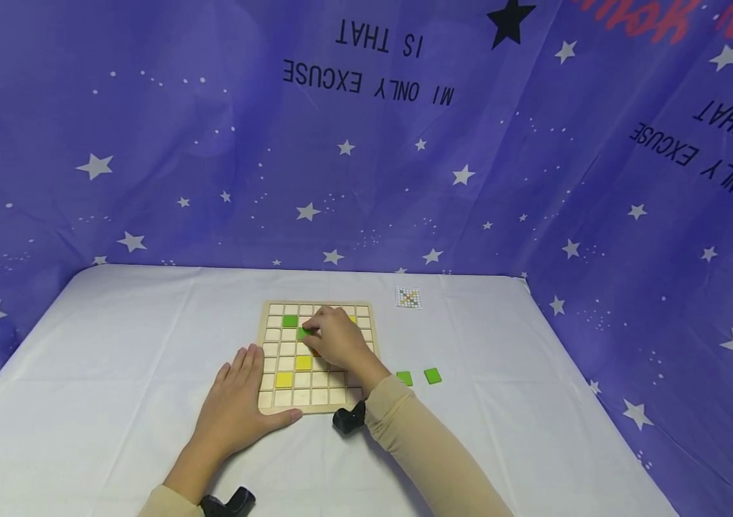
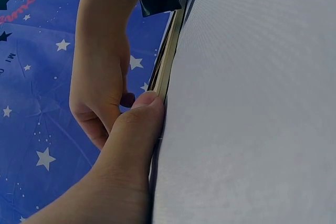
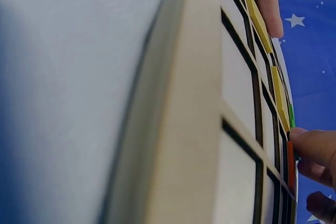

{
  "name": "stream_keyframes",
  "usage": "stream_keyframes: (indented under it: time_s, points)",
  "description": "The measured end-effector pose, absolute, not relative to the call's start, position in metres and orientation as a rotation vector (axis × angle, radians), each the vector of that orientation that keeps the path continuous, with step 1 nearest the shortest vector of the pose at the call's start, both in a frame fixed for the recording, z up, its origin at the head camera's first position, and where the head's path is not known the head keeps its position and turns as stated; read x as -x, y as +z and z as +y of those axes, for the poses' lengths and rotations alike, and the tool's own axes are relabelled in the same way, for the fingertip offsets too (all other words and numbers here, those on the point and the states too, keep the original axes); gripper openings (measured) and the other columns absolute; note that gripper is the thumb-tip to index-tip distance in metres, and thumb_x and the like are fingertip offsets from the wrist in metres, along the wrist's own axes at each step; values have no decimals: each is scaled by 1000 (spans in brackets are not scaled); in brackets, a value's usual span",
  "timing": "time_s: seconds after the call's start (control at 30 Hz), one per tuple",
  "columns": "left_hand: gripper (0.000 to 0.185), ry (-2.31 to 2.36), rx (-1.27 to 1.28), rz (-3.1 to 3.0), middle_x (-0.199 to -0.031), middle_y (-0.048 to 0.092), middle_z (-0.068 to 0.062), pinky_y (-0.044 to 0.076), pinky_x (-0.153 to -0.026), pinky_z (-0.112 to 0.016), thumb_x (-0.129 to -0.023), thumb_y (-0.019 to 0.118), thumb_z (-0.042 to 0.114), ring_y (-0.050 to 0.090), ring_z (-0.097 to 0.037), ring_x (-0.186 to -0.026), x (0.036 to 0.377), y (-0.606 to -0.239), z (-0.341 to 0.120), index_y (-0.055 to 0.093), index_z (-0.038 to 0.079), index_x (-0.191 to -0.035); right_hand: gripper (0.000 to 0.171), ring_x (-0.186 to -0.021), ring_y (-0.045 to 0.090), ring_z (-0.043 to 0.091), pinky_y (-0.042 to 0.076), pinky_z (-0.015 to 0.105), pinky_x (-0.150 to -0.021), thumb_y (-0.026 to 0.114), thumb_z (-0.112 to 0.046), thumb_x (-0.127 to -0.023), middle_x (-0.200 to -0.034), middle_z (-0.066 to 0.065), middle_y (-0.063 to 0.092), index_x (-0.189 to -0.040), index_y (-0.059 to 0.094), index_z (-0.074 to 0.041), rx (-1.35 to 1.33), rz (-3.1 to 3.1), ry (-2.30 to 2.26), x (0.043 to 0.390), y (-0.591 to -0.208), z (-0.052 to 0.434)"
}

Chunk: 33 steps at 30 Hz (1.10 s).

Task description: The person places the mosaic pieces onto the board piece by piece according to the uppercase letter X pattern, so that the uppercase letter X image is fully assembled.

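Observation:
A wooden grid board point(image 1: 319, 409) lies on the white table, with square tiles in some of its cells. My right hand point(image 1: 339, 340) is over the upper middle of the board and pinches a green tile point(image 1: 303, 334) between thumb and fingers. Up and left of that sits another green tile point(image 1: 290, 321). Nearer me are two yellow tiles point(image 1: 303, 362), and an orange tile point(image 3: 291, 167) is partly hidden under my right hand. My left hand point(image 1: 234, 397) rests along the board's left side, fingers straight, thumb point(image 2: 137, 124) against the front edge.
Two loose green tiles point(image 1: 433, 375) lie on the table right of the board, one partly behind my right sleeve. A small card point(image 1: 408, 298) printed with a coloured grid lies at the back right. A purple star-patterned cloth point(image 1: 366, 179) hangs behind the table point(image 1: 489, 431).

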<state>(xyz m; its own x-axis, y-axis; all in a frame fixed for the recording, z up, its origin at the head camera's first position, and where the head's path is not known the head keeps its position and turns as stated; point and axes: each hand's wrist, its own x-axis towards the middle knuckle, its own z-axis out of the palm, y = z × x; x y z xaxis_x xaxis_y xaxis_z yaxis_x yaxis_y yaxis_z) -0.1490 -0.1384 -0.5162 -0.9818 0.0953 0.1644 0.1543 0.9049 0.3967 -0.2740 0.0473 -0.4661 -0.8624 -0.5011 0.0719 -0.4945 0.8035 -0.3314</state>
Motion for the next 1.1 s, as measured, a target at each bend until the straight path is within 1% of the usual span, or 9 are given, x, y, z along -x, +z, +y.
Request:
stream_keyframes:
  time_s: [0.1,0.2,0.3,0.4,0.5,0.6,0.73,0.87,1.1]
  points:
    - [134,-624,188,-2927,-162,24,-24,20,-121,-59,-68,56,90,22,-42,-150,149,-516,-138,24,-8,-154,28,-108,58,15,54,30,-90,67,-34,-95,-119,-7,66,-120,73,-24,825,2959,-551,273,-465,52]
    - [135,-629,186,-2936,-162,24,-24,19,-121,-59,-67,56,90,21,-42,-151,149,-516,-137,24,-8,-154,27,-107,58,13,54,30,-90,65,-33,-96,-115,-8,66,-120,72,-23,836,2955,-589,273,-463,59]
    - [135,-630,191,-2941,-162,23,-25,19,-121,-60,-67,56,91,21,-43,-151,149,-517,-137,23,-8,-154,27,-108,61,13,54,30,-91,64,-31,-97,-113,-7,66,-121,72,-20,832,2947,-669,274,-459,71]
    - [135,-630,192,-2935,-162,23,-25,19,-121,-59,-67,56,90,21,-43,-150,149,-516,-136,23,-8,-154,28,-106,62,14,55,31,-89,64,-28,-97,-114,-4,67,-122,71,-16,813,2925,-770,274,-454,87]
    - [135,-632,191,-2930,-162,24,-25,20,-121,-59,-68,57,90,21,-43,-150,149,-516,-136,23,-8,-154,30,-98,62,14,55,31,-82,66,-28,-96,-113,-3,67,-123,70,-15,777,2917,-834,274,-449,105]
    - [135,-636,187,-2937,-162,23,-25,19,-121,-59,-68,55,91,21,-42,-151,149,-514,-137,22,-7,-154,30,-83,58,13,51,30,-73,67,-28,-95,-110,-3,67,-123,70,-15,722,2927,-851,274,-445,124]
    - [136,-648,184,-2945,-163,22,-24,19,-121,-59,-67,56,91,20,-42,-151,148,-514,-137,21,-7,-154,30,-78,54,13,48,30,-69,67,-28,-95,-108,-4,67,-122,70,-15,648,2933,-838,272,-442,144]
    - [135,-654,189,-2930,-162,23,-25,19,-120,-60,-66,59,89,21,-43,-150,147,-514,-138,23,-7,-154,30,-86,57,13,50,31,-76,69,-28,-94,-105,-5,67,-121,71,-15,619,2946,-754,266,-442,163]
    - [135,-641,191,-2924,-162,24,-25,19,-120,-59,-66,58,90,22,-43,-150,148,-515,-138,23,-7,-154,35,-92,58,17,50,35,-84,73,-26,-91,-103,-3,67,-123,70,-14,653,2867,-663,248,-447,199]
